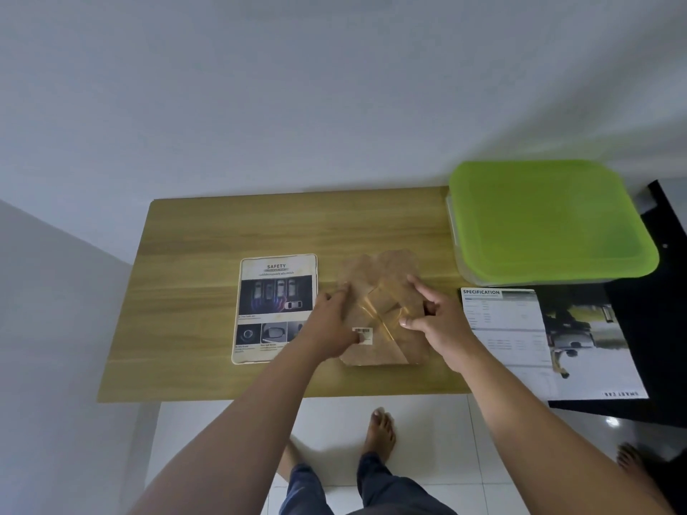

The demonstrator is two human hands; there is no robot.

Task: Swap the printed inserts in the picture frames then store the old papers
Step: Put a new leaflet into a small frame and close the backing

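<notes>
A picture frame (375, 351) lies face down in the middle of the wooden table (193, 314), showing its brown backing, a golden stand leg and a barcode sticker. My left hand (331, 325) rests on the backing's left side, fingers laid along the edge and thumb by the sticker. My right hand (435, 317) is on the right side, index finger stretched onto the backing, thumb and curled fingers pinching at the stand leg. A second frame (275, 306) lies face up to the left with a "SAFETY" car print. A "SPECIFICATION" sheet (520, 340) lies to the right.
A clear box with a green lid (550, 221) stands at the table's back right corner. The printed sheet lies across a black surface (647, 328) beside the table. A white wall stands behind. My bare feet are on the white tiled floor below the front edge.
</notes>
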